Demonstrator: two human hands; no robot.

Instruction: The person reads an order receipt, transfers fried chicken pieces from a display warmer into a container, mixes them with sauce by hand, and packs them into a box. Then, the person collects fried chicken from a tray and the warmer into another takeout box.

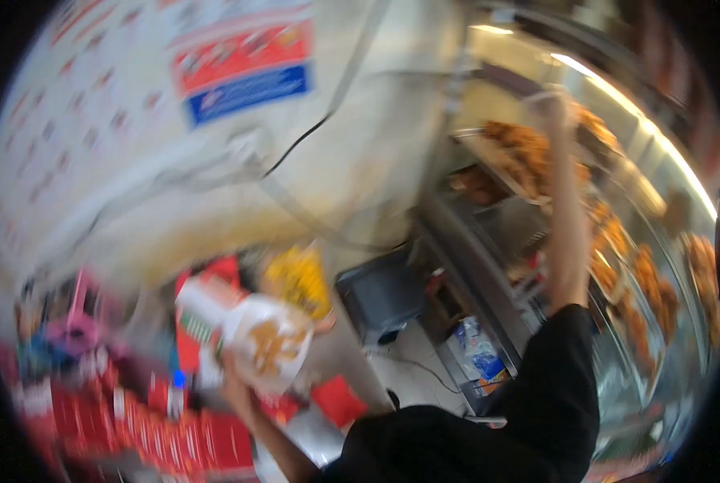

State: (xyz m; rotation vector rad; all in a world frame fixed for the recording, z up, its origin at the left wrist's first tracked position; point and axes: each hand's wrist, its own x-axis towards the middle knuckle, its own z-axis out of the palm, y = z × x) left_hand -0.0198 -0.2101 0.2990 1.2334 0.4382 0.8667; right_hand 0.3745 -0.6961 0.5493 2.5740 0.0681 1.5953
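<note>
My left hand [234,378] is at the near edge of a white paper wrapper [251,310], with its fingers closed at the edge and partly hidden. Brown fried pieces [278,346] show on the paper, which lies over a red and green printed pack [191,326]. My right arm stretches far into a lit glass display case. My right hand [551,109] is up by trays of brown fried food [521,153]. Something whitish covers or sits at that hand, and motion smears its fingers, so what they hold cannot be made out.
Yellow food [297,278] lies behind the wrapper. Stacked red boxes [167,431] stand at lower left, with a pink basket [78,314] behind. A dark bin [382,294] is between counter and display case [489,266]. Cables hang along the wall.
</note>
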